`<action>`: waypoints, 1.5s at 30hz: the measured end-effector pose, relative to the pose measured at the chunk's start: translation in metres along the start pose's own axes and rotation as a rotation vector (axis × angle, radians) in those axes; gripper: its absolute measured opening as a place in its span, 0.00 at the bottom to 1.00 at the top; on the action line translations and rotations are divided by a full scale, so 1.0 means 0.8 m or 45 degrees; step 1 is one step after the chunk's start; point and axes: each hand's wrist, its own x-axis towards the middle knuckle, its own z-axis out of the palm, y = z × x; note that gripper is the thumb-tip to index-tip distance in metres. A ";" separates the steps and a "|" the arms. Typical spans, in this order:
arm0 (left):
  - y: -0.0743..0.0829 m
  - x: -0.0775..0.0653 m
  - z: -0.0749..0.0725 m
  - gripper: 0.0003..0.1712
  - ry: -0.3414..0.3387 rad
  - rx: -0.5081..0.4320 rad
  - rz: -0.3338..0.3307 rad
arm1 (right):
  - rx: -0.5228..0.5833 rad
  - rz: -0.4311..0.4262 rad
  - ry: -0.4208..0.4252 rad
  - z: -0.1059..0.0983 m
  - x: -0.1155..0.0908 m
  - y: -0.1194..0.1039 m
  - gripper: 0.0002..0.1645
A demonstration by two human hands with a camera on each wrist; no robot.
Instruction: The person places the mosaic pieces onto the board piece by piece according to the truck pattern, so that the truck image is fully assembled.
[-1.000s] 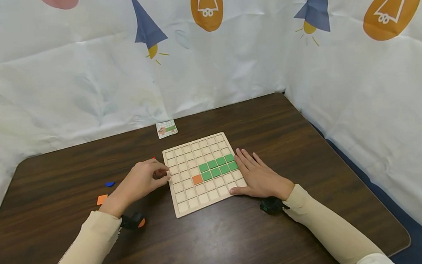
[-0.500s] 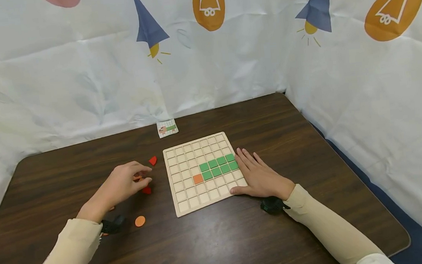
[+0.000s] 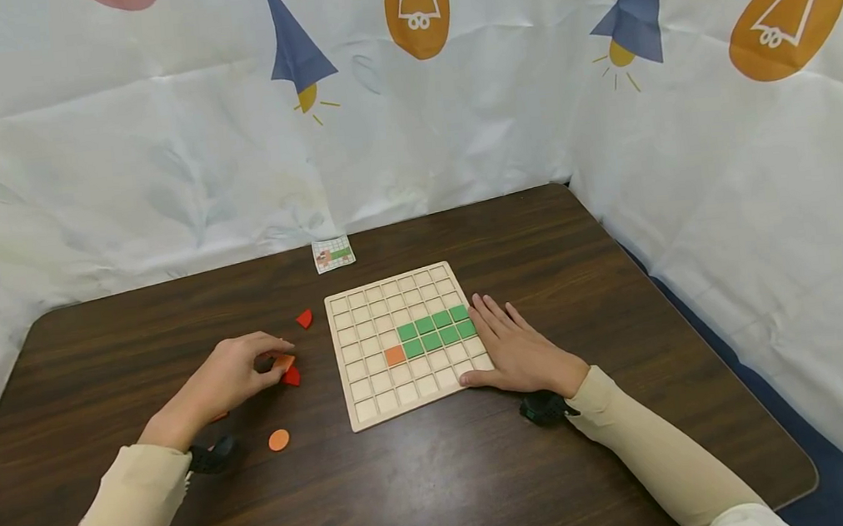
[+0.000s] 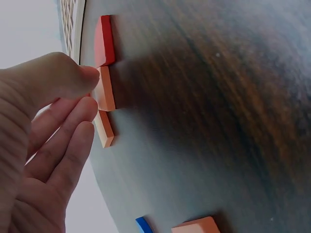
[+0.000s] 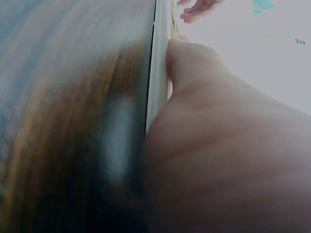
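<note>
Head view: orange flat wooden-looking tile (image 3: 285, 361) on or just above the dark wood-grain counter (image 3: 425, 480), left of the pale wooden grid board (image 3: 419, 369). Probably light, stiff, smooth; pinch by opposite edges. Left hand (image 3: 231, 376) curled about it; can't tell if gripping. Red wedge-shaped piece (image 3: 292, 377) just beside. Right hand (image 3: 521, 353) grasps nothing, fingers straight, on board's right edge.

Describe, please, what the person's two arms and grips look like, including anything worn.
The left sleeve and right sleeve are long and cream-coloured; the left one carries dark marks too small to read. White cloth shows farther up the right side. The left wrist device and right wrist device are black. The left grip and right grip wear no gloves.
</note>
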 end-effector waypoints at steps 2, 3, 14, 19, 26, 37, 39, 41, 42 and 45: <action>-0.001 0.000 0.001 0.16 -0.002 0.007 -0.002 | 0.004 0.001 0.002 0.000 0.000 0.000 0.67; -0.002 0.000 0.001 0.16 -0.001 0.010 0.001 | 0.004 0.001 0.001 0.000 0.000 0.000 0.67; -0.006 0.002 0.003 0.17 -0.010 0.011 0.016 | 0.010 0.006 -0.005 0.002 0.001 0.003 0.67; -0.008 0.003 0.004 0.17 -0.033 0.021 0.007 | 0.007 0.005 -0.005 0.002 0.001 0.003 0.67; -0.008 0.006 0.003 0.14 -0.058 0.026 0.007 | 0.006 0.004 0.001 0.002 0.001 0.003 0.67; -0.010 0.005 0.002 0.14 -0.069 0.032 -0.007 | 0.015 0.013 -0.006 0.001 0.000 0.003 0.68; -0.011 0.005 0.002 0.14 -0.062 0.030 -0.009 | 0.016 0.012 -0.005 0.001 0.000 0.003 0.68; -0.011 0.004 0.002 0.14 -0.056 0.024 -0.018 | 0.018 0.013 -0.007 0.001 0.000 0.002 0.68; -0.011 0.004 0.002 0.14 -0.054 0.022 -0.019 | 0.019 0.013 -0.008 0.000 0.000 0.002 0.68; -0.013 0.004 0.003 0.14 -0.045 0.031 -0.034 | 0.021 0.012 -0.010 0.000 0.000 0.002 0.67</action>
